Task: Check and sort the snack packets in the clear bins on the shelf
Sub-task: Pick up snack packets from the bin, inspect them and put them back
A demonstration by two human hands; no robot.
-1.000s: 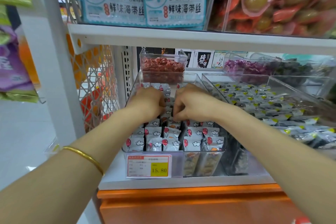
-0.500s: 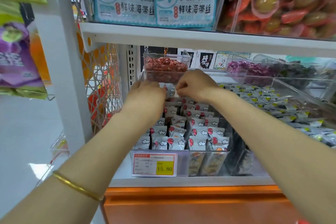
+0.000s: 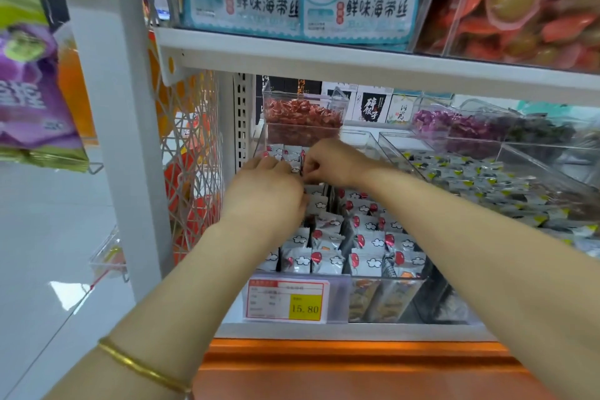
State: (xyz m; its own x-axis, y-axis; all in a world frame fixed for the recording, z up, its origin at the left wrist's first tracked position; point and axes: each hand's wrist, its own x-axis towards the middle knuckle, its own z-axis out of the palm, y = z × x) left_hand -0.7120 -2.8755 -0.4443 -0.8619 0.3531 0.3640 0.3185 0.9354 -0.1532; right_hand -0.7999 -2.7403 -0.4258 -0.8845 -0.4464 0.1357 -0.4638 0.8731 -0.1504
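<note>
1. Now both hands reach toward the back of a clear bin on the shelf, close beside each other.
2. The right hand is curled, thumb and fingertips pinching the top edge of one of the snack packets.
3. The left hand lies knuckles up with its fingers bent down among the rows. I cannot tell whether it grasps anything.
4. A gold bangle circles the left forearm.
5. The snack packets, white with red balloons and clouds, stand upright in rows filling the bin.
6. A price tag reading 15.80 sits on the bin's front wall.
7. A neighbouring bin to the right holds grey packets with yellow-green corners.
8. A small bin of red pieces stands just behind the hands.
</note>
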